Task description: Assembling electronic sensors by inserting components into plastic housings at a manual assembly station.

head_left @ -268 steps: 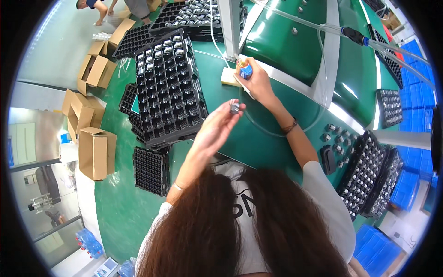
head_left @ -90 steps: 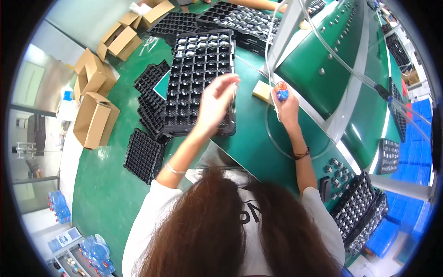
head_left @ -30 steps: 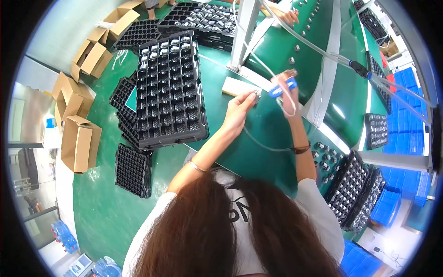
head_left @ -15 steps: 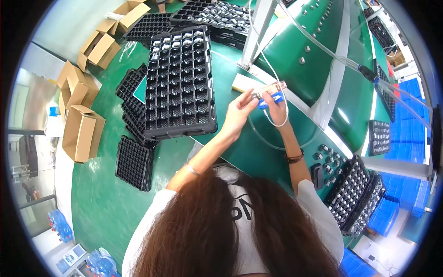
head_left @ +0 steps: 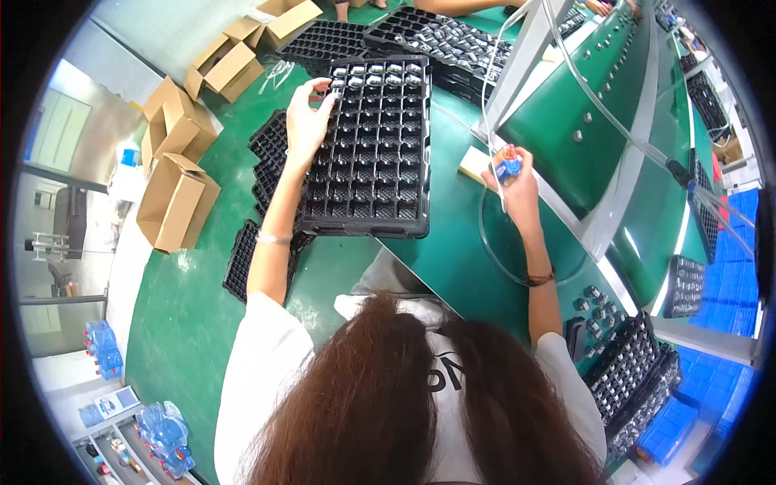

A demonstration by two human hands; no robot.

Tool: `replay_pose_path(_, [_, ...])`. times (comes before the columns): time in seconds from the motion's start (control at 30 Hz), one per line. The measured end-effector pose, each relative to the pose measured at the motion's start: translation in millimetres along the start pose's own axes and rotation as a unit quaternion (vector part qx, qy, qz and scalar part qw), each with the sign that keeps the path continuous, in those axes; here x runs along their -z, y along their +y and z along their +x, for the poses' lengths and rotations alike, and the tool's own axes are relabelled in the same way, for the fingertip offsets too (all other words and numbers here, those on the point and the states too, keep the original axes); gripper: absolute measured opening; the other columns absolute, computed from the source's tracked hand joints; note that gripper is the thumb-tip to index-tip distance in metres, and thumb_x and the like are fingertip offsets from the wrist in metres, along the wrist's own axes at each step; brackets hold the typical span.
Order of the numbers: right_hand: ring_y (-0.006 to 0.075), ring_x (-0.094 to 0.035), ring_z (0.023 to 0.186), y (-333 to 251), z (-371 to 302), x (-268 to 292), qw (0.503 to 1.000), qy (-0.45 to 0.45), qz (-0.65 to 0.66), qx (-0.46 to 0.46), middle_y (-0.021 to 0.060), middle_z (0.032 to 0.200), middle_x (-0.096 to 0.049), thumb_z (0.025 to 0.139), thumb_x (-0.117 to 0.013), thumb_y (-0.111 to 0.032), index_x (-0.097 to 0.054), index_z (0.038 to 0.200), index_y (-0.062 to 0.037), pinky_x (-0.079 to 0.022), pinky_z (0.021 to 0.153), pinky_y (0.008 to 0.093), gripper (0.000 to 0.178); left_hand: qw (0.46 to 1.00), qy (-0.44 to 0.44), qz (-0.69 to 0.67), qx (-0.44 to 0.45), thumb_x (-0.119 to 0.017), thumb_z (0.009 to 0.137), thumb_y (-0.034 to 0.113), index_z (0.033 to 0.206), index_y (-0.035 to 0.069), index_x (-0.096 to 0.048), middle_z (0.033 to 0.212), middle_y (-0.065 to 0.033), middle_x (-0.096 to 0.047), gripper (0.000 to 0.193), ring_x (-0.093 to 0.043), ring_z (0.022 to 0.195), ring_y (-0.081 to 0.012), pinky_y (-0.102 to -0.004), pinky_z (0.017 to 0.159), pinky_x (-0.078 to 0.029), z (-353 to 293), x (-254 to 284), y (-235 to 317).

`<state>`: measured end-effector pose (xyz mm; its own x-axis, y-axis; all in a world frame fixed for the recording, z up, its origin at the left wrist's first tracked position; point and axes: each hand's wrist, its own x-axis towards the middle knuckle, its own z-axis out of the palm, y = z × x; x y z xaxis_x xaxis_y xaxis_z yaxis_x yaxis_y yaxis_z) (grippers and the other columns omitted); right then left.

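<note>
My left hand reaches to the upper left edge of a black compartment tray. Its thumb and forefinger curl together at a pocket in the third row, and what they pinch is too small to make out. Small silvery metal parts fill the tray's two farthest rows; the pockets nearer me look bare. Over the green table, my right hand is wrapped round a small blue hand tool with an orange-red top. A thin white hose runs down to it.
Loose metal parts and filled trays lie at right. A green conveyor belt runs beyond a metal post. More black trays stand behind, near another person's arm. Open cardboard boxes line the left.
My left hand has left the blue tool and moved left to the tray's far left corner. My right hand has shifted slightly, still holding the tool. The view has also shifted.
</note>
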<state>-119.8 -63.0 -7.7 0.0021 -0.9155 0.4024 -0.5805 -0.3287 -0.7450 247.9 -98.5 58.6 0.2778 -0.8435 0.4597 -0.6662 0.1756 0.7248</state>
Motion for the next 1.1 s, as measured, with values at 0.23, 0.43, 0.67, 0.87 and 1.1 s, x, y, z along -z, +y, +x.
replay_pose_path(0.23, [0.0050,-0.032,0.063,3,-16,43,0.988,-0.019,0.102,-0.113,-0.0020,0.077,-0.035,0.069,-0.079,-0.010,-0.044,0.114,-0.0078,-0.029,0.055,0.0185,0.057,0.961,-0.169,0.216,-0.046,-0.068,0.078,0.022,0.099,0.009,-0.067,0.097,-0.0098,-0.063,0.025,-0.060,0.088,-0.0234,-0.0328,0.079,-0.047,38,3,-45])
replay_pose_path(0.43, [0.0028,-0.031,0.062,21,-27,66,0.985,0.011,0.145,-0.098,-0.0027,0.078,-0.037,0.073,-0.075,-0.007,-0.046,0.111,-0.0076,-0.027,0.053,0.0167,0.048,0.958,-0.208,0.177,-0.089,-0.069,0.075,0.007,0.097,0.004,-0.062,0.091,-0.0087,-0.063,0.023,-0.059,0.080,-0.0204,-0.0304,0.074,-0.047,57,-3,-58])
replay_pose_path(0.67, [0.0042,-0.037,0.064,14,-18,54,0.975,-0.077,0.155,-0.140,-0.0014,0.083,-0.044,0.072,-0.077,-0.014,-0.046,0.110,-0.0067,-0.033,0.056,0.0179,0.050,0.981,-0.194,-0.017,0.022,-0.058,0.087,0.011,0.102,0.002,-0.059,0.103,-0.0069,-0.063,0.018,-0.061,0.091,-0.0171,-0.0290,0.079,-0.048,64,14,-52])
replay_pose_path(0.87, [0.0179,-0.050,0.087,2,-3,23,0.994,-0.087,0.035,-0.063,0.0093,0.102,-0.052,0.067,-0.081,-0.025,-0.045,0.117,-0.0049,-0.044,0.076,0.0290,0.065,0.825,-0.231,-0.470,0.211,-0.054,0.091,0.010,0.111,0.003,-0.049,0.114,-0.0175,-0.058,0.021,-0.060,0.101,-0.0211,-0.0284,0.090,-0.050,3,13,33])
replay_pose_path(1.1, [0.0316,-0.061,0.084,2,9,-1,0.999,-0.026,0.024,-0.004,0.0175,0.096,-0.060,0.074,-0.075,-0.022,-0.053,0.104,0.0015,-0.048,0.074,0.0363,0.044,0.650,-0.275,-0.606,0.368,-0.051,0.094,0.020,0.107,0.007,-0.050,0.103,-0.0107,-0.057,0.019,-0.055,0.087,-0.0142,-0.0222,0.078,-0.047,-109,-16,114])
